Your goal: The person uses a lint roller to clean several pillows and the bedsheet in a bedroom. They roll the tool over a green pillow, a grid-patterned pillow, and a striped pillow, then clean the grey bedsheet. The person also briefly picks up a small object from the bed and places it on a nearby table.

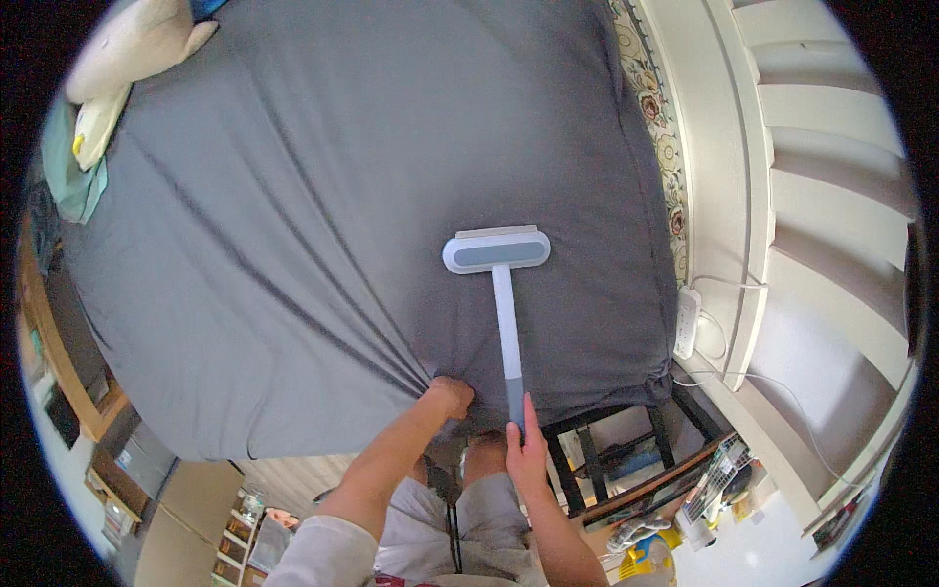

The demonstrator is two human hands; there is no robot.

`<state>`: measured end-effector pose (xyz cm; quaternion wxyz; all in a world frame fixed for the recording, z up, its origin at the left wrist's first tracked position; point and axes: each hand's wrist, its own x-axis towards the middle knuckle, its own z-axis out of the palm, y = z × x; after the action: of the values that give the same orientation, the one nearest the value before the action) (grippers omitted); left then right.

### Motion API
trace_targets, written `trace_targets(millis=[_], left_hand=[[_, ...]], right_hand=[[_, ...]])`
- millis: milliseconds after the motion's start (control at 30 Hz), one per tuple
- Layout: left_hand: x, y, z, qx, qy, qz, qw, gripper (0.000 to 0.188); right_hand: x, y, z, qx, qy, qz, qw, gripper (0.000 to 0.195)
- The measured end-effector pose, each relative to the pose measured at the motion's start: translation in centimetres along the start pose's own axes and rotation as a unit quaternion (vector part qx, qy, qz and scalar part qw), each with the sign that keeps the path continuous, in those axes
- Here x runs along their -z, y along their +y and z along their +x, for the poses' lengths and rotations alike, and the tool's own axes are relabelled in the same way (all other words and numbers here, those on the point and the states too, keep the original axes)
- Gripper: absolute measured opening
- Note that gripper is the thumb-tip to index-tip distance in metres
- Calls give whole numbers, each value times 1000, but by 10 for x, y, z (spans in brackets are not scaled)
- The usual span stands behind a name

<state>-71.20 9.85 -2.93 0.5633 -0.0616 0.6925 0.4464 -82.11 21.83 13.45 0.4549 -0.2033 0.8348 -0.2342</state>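
Observation:
A grey fitted sheet (pixel 411 147) covers the mattress before me. My left hand (pixel 453 396) is closed on the sheet near the mattress's front edge, and long folds run from it towards the upper left. My right hand (pixel 527 447) grips the grey end of the handle of a white and grey squeegee-type brush (pixel 508 315). Its wide oval head (pixel 497 253) lies on or just above the sheet, with a thin blade along the far side; contact cannot be told.
White steps (pixel 836 191) rise at the right, with a power strip (pixel 687 323) and cables beside the mattress. Plush toys (pixel 132 51) lie at the upper left. A dark metal bed frame (pixel 587 462) shows at the front right, near shelves (pixel 238 539) and household items lower down.

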Motion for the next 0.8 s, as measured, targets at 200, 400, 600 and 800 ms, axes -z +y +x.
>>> trace_targets(millis=[200,400,600,800], left_hand=[[16,3,-10,16,-24,-38,999,43],[-7,-3,15,37,42,-102,993,45],[-4,-1,9,9,37,-50,998,35],[21,26,-30,-38,136,-88,986,26]], right_hand=[[-2,-25,68,-13,-34,-32,999,55],[-1,-142,232,161,33,-35,986,54],[3,-285,397,233,65,-21,970,54],[11,-279,377,241,60,-55,967,58]])
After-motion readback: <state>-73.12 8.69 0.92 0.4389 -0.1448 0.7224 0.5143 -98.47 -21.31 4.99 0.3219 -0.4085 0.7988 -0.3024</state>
